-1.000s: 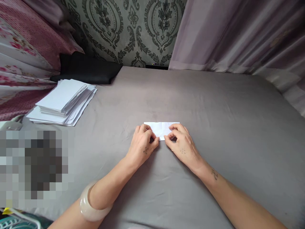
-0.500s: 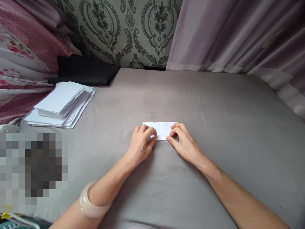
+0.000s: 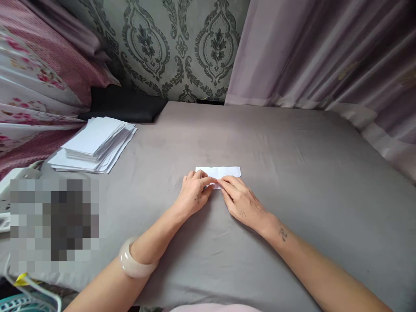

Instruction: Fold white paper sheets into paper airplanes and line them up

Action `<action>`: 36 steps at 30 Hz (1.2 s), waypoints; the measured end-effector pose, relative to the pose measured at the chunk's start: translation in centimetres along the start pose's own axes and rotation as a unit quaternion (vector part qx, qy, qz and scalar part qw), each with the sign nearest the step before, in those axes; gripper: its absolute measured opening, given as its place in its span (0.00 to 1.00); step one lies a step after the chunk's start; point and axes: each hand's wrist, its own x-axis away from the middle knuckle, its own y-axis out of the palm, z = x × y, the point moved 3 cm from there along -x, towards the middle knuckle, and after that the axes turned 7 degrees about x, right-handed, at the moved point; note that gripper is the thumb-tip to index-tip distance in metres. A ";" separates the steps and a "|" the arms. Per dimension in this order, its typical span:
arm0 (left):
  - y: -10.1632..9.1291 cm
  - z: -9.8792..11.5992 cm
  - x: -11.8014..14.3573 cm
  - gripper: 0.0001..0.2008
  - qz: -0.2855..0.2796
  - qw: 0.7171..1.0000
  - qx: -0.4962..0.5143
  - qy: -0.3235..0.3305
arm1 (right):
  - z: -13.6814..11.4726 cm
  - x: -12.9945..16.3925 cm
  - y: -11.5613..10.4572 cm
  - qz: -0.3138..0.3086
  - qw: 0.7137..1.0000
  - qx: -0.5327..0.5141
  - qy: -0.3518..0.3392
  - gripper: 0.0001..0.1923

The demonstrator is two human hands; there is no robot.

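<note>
Both hands press a small folded paper strip point(image 3: 218, 172) flat on the grey bedsheet point(image 3: 292, 173): left hand point(image 3: 195, 197) pins its near-left edge, right hand point(image 3: 240, 201) fingertips bear on the crease. A paper stack point(image 3: 95, 145) sits far left. Creasing appears underway; the next fold likely needs firm, even pressure.

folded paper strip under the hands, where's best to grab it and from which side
Probably the folded paper strip's bare right end, approached from the right. It lies flat on the grey sheet, and the left hand and right hand cover its near-left part.
</note>
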 end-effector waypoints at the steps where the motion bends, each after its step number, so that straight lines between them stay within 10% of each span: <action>1: -0.1 0.0 0.0 0.09 0.008 1.000 -0.002 -0.015 | -0.4 0.2 0.1 -0.018 0.999 0.028 -0.004 0.17; 9: -1.5 -0.7 0.1 0.09 0.006 0.993 0.050 -0.103 | -1.1 0.5 0.3 -0.054 0.991 0.125 -0.016 0.16; 20: -1.6 1.9 1.7 0.19 -0.027 0.990 -0.042 0.134 | -1.3 0.4 0.4 -0.053 0.989 0.140 -0.022 0.15; 26: -0.5 3.0 2.6 0.21 -0.110 0.970 -0.179 0.125 | -1.0 0.5 0.5 -0.037 0.991 0.131 -0.010 0.15; 36: -1.6 2.1 2.3 0.12 -0.070 0.978 -0.145 0.135 | -0.1 0.3 0.4 -0.052 0.988 0.139 -0.028 0.17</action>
